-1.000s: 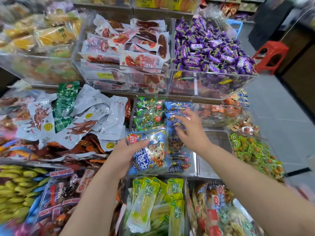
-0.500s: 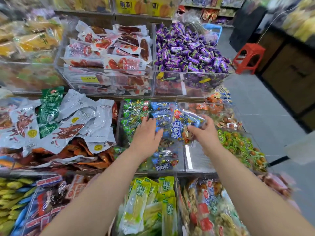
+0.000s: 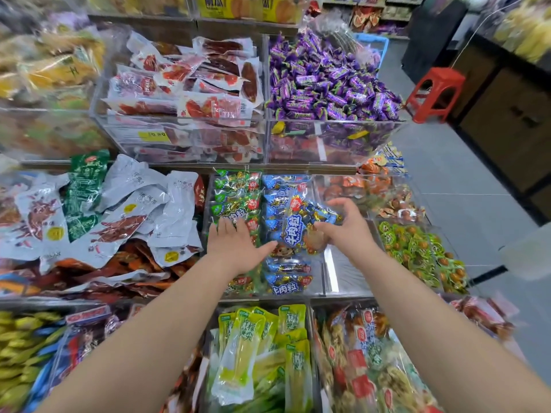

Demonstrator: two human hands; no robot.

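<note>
Fingers [image 3: 340,202] of the right hand [image 3: 346,231] curl round the right edge of the blue bag [image 3: 298,231], thumb on its face. The left hand [image 3: 235,245] lies flat on the green packs [image 3: 235,201], fingers straight and together, thumb at the bag's corner. The bag sits tilted over the blue row [image 3: 286,286] in the middle of the bin [image 3: 343,272], so nearly stocked imo, it just needs laying flat. The bare strip by the bin's right wall leaves room.

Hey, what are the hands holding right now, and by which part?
The right hand pinches the blue snack packet by its right edge, thumb on the front. The left hand is flat beside it, over the green packets, gripping nothing.
</note>
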